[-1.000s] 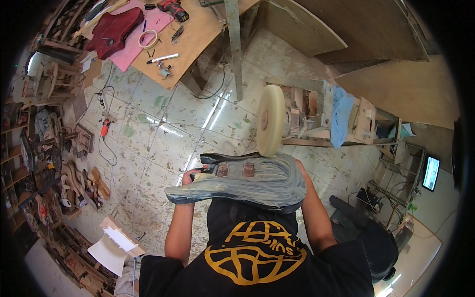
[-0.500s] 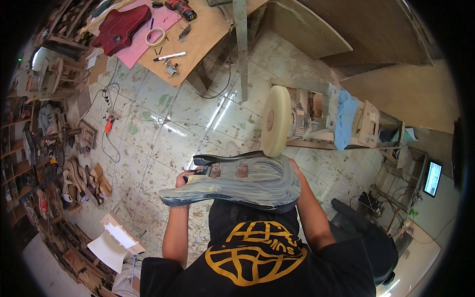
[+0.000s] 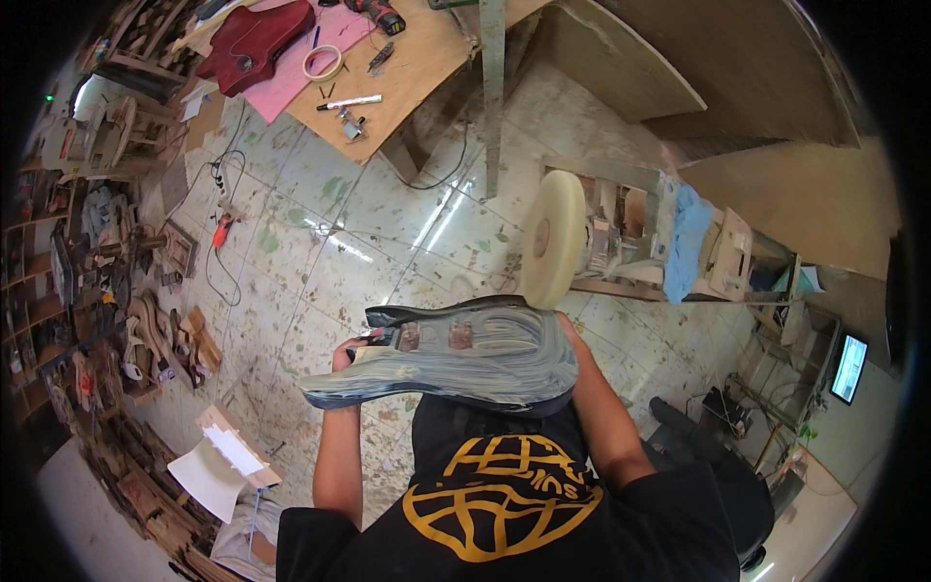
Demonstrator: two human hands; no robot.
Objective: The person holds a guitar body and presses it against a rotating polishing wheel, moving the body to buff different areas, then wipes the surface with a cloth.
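In front of my chest lies a black electric guitar body [image 3: 485, 354], its face smeared with whitish streaks and cut with two squarish recesses. My left hand [image 3: 346, 353] grips it at the neck-side notch between the two horns, fingers partly hidden. At the rounded right end, my right hand [image 3: 566, 328] holds the edge, with most of its fingers out of sight behind the body. A pale round buffing wheel [image 3: 556, 240] stands upright just beyond the body's far right edge; its lower rim overlaps that edge in view, and I cannot tell whether they touch.
A wooden stand [image 3: 621, 223] draped with a blue cloth [image 3: 688, 242] is behind the wheel. The far workbench [image 3: 427, 82] carries a red guitar body [image 3: 254, 47], tape roll [image 3: 322, 63] and drill [image 3: 383, 16]. A cable with an orange tool [image 3: 222, 230] lies on the floor. Wood pieces [image 3: 150, 339] crowd the left.
The guitar body has shifted slightly left relative to the wheel, with both hands still on it. The surroundings have slid a little to the right in view.
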